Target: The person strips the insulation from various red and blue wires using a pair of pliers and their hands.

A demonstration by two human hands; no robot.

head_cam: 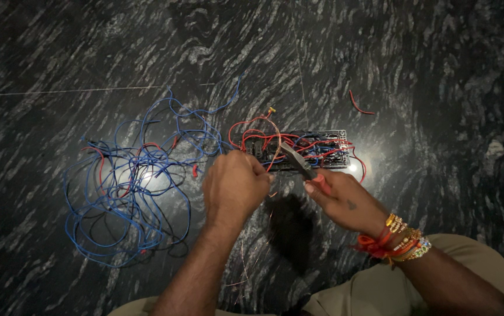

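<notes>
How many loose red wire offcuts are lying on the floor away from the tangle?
1 clearly visible: a short curved red offcut on the floor, up and right of the switch board. Other red pieces may be hidden within the blue wire tangle.

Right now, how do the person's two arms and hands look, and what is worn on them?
Both forearms are bare, with no sleeves or gloves. The left hand carries no ring, watch or band that shows. The right hand has a small dark mark on its back. The right wrist wears a stack of gold and multicoloured beaded bangles with knotted red-orange thread.
</notes>
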